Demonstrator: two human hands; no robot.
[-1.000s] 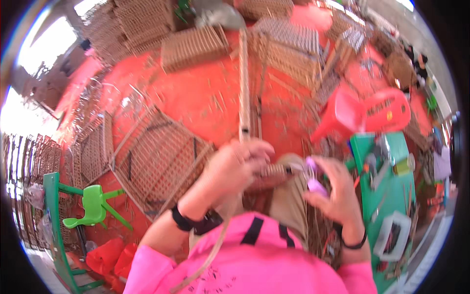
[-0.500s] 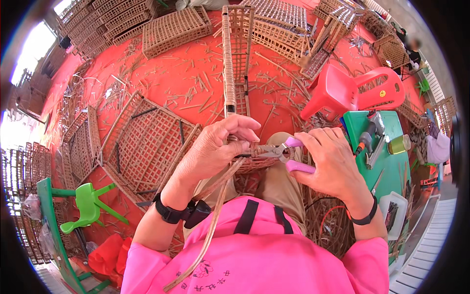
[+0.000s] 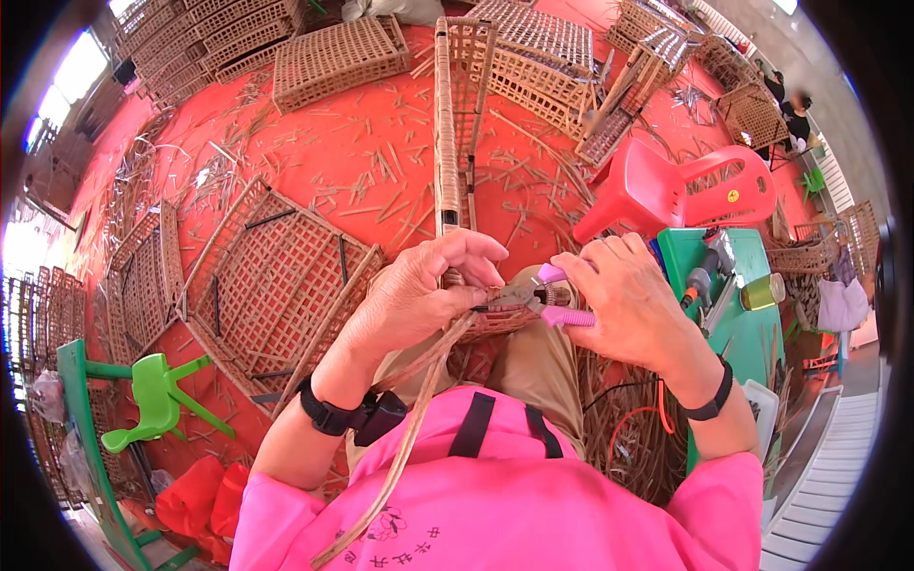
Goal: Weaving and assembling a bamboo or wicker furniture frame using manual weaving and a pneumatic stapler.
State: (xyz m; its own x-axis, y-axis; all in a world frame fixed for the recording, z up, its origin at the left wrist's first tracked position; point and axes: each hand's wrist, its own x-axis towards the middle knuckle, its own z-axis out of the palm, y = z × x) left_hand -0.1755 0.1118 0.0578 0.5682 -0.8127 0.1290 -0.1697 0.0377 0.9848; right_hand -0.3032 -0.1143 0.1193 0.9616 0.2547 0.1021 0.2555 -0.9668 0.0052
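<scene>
My right hand (image 3: 633, 300) is wrapped round a pair of snips (image 3: 568, 315) with pale purple handles. Their metal jaws point left and reach the wrapped rim at my left fingertips. My left hand (image 3: 428, 290) is closed on the corner of a wicker frame (image 3: 447, 143), whose wrapped bar runs away from me. From beneath that hand a long tan rattan strip (image 3: 416, 433) hangs down across my pink top. Part of the frame's corner is hidden behind my left fingers, so what exactly they pinch is partly covered.
An open woven panel (image 3: 286, 276) lies left on the red floor, which is strewn with strip scraps. A green stool (image 3: 157, 404) stands nearby. On the right are a red chair (image 3: 657, 190) and a green table (image 3: 738, 333) bearing a power tool (image 3: 702, 278) and jar (image 3: 764, 291).
The snips and my right hand have moved left, bringing the jaws closer to my left fingertips. My left hand stays at the frame's corner.
</scene>
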